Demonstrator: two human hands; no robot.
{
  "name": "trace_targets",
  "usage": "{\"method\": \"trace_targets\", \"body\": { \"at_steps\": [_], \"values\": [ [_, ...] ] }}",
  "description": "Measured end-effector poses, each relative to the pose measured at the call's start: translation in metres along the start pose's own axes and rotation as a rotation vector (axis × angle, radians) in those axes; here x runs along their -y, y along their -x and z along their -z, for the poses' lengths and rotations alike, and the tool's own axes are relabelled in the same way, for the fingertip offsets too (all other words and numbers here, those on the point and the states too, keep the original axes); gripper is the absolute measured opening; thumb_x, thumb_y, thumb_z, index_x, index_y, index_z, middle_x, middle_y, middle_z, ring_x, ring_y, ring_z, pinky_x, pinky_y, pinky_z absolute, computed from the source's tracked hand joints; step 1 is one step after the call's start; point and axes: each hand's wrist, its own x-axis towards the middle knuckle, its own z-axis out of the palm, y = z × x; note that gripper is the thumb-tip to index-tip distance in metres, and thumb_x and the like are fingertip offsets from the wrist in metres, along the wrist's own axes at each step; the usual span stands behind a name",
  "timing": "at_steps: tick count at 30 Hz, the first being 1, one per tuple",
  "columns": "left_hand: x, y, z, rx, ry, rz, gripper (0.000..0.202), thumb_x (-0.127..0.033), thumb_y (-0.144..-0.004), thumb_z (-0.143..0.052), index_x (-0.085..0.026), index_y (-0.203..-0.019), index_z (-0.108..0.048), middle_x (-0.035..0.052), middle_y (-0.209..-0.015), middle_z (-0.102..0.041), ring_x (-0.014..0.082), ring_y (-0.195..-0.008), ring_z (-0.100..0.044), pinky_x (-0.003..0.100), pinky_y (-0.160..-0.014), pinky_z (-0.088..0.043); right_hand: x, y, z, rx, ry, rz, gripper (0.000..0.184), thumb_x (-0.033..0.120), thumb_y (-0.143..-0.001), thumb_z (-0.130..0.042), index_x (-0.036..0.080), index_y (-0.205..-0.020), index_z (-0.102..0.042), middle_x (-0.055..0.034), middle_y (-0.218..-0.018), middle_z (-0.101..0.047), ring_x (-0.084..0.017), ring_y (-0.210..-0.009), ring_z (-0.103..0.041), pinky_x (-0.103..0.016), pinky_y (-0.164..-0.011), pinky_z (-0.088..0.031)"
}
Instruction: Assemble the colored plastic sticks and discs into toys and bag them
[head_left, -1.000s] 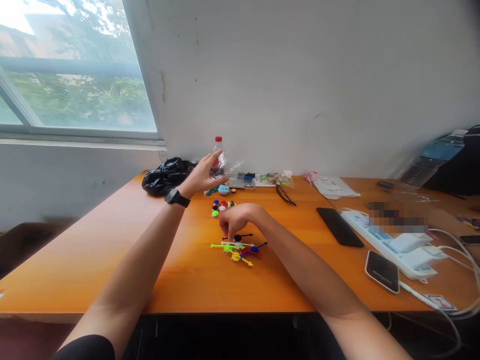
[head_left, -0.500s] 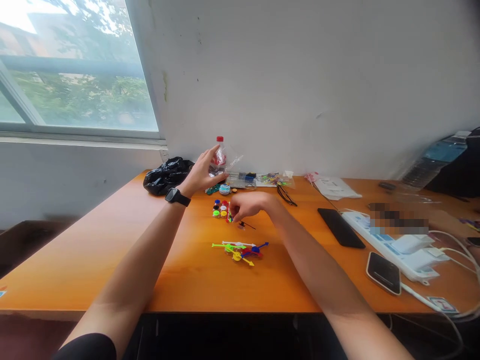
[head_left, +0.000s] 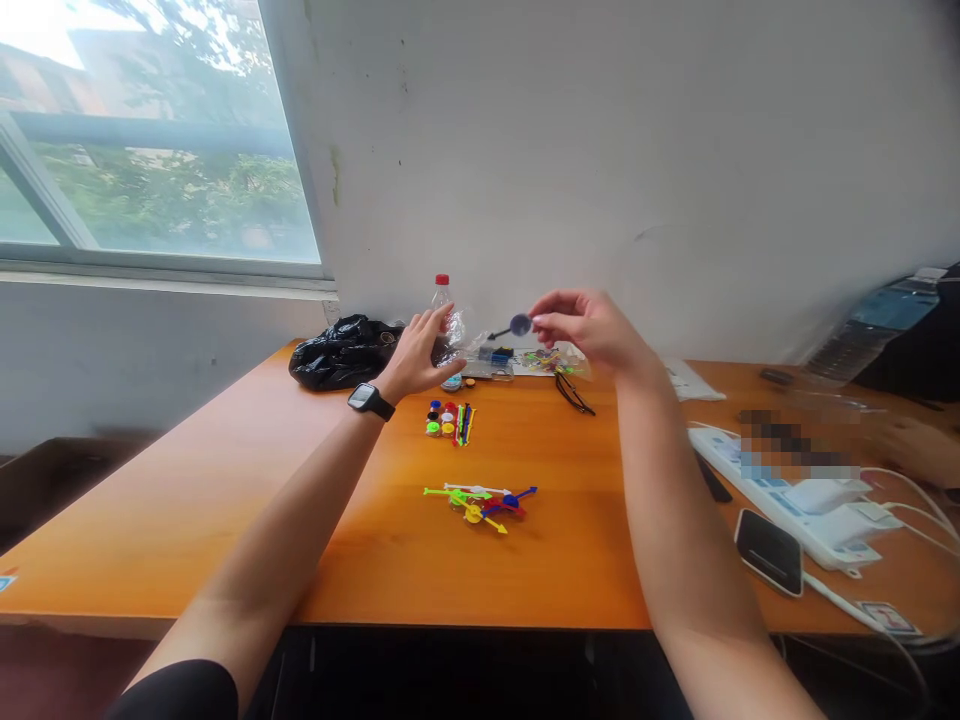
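My right hand (head_left: 581,325) is raised above the far part of the table. Its thumb and fingertips pinch a black arrow spinner (head_left: 519,325) with a clear round suction cup, its arrow pointing left. My left hand (head_left: 421,352), with a watch on the wrist, hovers with thumb and fingers apart. Thin clear plastic (head_left: 456,335) shows between them; whether they touch it I cannot tell. Assembled arrow spinners (head_left: 472,512) in white, green, yellow, blue and red lie piled near the front. Behind them sit small coloured round caps (head_left: 433,428) beside a row of coloured arrows (head_left: 464,424).
A red-capped bottle (head_left: 442,290) and a black plastic bag (head_left: 341,352) stand at the back, near bagged small parts (head_left: 555,360). To the right are a power strip (head_left: 795,510), a phone (head_left: 769,550) and cables. Someone else's blurred hand (head_left: 919,448) shows at the right edge.
My right hand has risen from beside the arrow row, lifting the black arrow spinner off the table. My left hand has shifted slightly right and down.
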Motion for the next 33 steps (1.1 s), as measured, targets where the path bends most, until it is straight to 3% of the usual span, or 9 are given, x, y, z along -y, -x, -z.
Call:
{"method": "trace_targets", "body": {
  "at_steps": [2,4,10,15,33],
  "values": [
    [-0.006,0.0,-0.003,0.002,-0.007,-0.013,0.09,-0.056,-0.089,-0.069,-0.021,-0.162,-0.032,0.0141,-0.126,-0.061,0.0339,-0.109,-0.056,0.05,-0.099,-0.047,-0.001,-0.003,-0.002,-0.144,-0.054,0.009,0.016,0.025,-0.076,-0.081,0.015,-0.086,-0.074,-0.0053,-0.075,-0.073,-0.014,-0.066,-0.066,-0.025,-0.061,-0.055],
    [-0.011,0.0,-0.005,0.002,-0.016,-0.026,0.089,-0.055,-0.088,-0.069,-0.022,-0.162,-0.032,0.014,-0.127,-0.06,0.0343,-0.11,-0.056,0.052,-0.101,-0.045,-0.002,-0.006,-0.006,-0.197,-0.042,-0.006,0.016,0.026,-0.076,-0.082,0.014,-0.084,-0.074,-0.006,-0.073,-0.073,-0.014,-0.063,-0.065,-0.025,-0.059,-0.055],
    [-0.031,-0.005,-0.006,0.014,-0.037,-0.056,0.089,-0.054,-0.088,-0.068,-0.023,-0.163,-0.031,0.0143,-0.128,-0.059,0.0361,-0.114,-0.054,0.052,-0.102,-0.044,-0.008,-0.006,-0.021,-0.081,0.161,-0.042,0.016,0.028,-0.082,-0.08,0.014,-0.09,-0.076,-0.0093,-0.081,-0.077,-0.013,-0.055,-0.062,-0.026,-0.05,-0.051],
    [-0.045,-0.01,0.0,0.007,-0.096,-0.072,0.09,-0.053,-0.087,-0.068,-0.023,-0.163,-0.03,0.0149,-0.129,-0.058,0.0382,-0.115,-0.052,0.054,-0.101,-0.042,-0.007,-0.002,-0.027,-0.027,0.282,-0.038,0.018,0.032,-0.085,-0.081,0.019,-0.091,-0.07,-0.0086,-0.083,-0.077,-0.015,-0.052,-0.062,-0.027,-0.047,-0.046],
    [-0.046,-0.018,0.016,-0.058,-0.119,-0.103,0.09,-0.053,-0.086,-0.068,-0.028,-0.163,-0.029,0.0139,-0.132,-0.056,0.0393,-0.118,-0.05,0.059,-0.105,-0.04,-0.002,0.002,-0.032,0.106,0.241,0.023,0.031,0.049,-0.093,-0.074,0.021,-0.105,-0.068,-0.0079,-0.095,-0.077,-0.012,-0.052,-0.06,-0.027,-0.047,-0.047]
  ]
}}
